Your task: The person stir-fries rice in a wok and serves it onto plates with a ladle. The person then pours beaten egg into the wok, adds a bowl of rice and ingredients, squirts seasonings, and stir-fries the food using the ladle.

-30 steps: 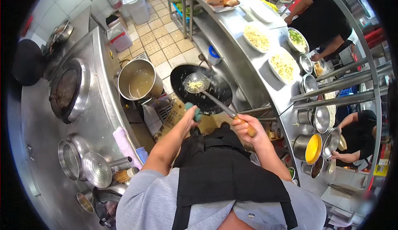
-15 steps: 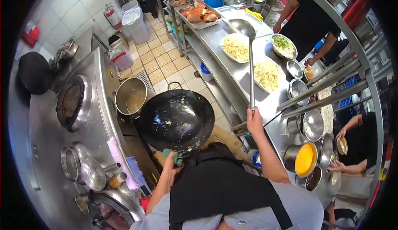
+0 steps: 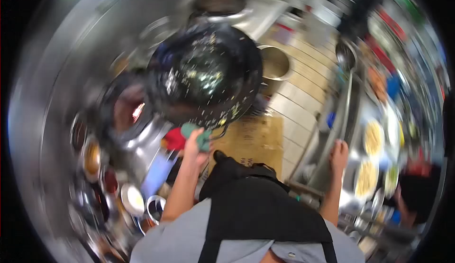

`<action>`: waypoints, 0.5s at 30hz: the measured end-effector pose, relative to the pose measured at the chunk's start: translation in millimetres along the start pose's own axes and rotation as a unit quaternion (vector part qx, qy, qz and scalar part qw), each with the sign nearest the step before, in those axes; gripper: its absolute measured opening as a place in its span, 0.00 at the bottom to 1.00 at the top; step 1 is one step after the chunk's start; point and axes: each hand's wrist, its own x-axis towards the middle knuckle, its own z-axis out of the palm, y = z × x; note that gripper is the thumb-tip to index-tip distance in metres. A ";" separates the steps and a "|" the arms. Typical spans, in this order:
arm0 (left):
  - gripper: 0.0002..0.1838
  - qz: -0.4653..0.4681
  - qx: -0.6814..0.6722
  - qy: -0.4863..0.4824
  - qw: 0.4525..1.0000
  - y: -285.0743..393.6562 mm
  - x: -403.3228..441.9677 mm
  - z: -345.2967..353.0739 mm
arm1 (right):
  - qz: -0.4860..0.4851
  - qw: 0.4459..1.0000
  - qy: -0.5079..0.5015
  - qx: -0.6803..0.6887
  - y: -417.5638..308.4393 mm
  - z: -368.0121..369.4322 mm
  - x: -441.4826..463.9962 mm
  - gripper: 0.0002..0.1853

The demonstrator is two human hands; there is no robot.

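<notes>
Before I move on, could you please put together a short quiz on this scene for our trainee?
1. What colour is the cloth in the left hand, at the wok's near edge?
2. True or false: the ladle in the right hand rests inside the wok.
3. Which of these shows inside the wok? (a) a lid; (b) scattered food bits; (c) a sponge.

Key:
1. Green.
2. False; the ladle is held well apart from the wok, off to the right.
3. b.
</notes>
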 end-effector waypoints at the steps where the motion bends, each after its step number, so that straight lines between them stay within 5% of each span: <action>1: 0.12 0.061 0.010 0.048 0.997 11.5 1.9 -7.8 | -0.012 0.998 -0.058 -0.031 -6.1 11.1 6.9 0.12; 2: 0.10 0.114 0.021 0.082 0.990 32.3 12.5 -13.0 | 0.012 0.995 -0.081 -0.051 -20.4 42.4 12.6 0.12; 3: 0.09 0.171 0.039 0.107 0.979 46.6 8.8 -28.4 | -0.092 0.987 -0.094 -0.088 -3.9 63.6 11.3 0.13; 5: 0.08 0.212 0.029 0.146 0.966 76.9 17.6 -70.4 | -0.016 0.976 -0.214 0.026 -41.4 107.5 -13.7 0.05; 11: 0.09 0.197 -0.100 0.170 0.961 144.3 18.5 -133.4 | -0.009 0.908 -0.416 0.037 -146.3 247.3 -46.6 0.18; 13: 0.10 0.206 -0.134 0.175 0.953 157.2 26.4 -148.0 | 0.067 0.824 -0.540 0.161 -166.6 287.0 -58.8 0.20; 15: 0.11 0.177 -0.208 0.097 0.957 160.3 41.2 -162.8 | 0.054 0.786 -0.607 0.107 -198.6 320.0 -71.4 0.20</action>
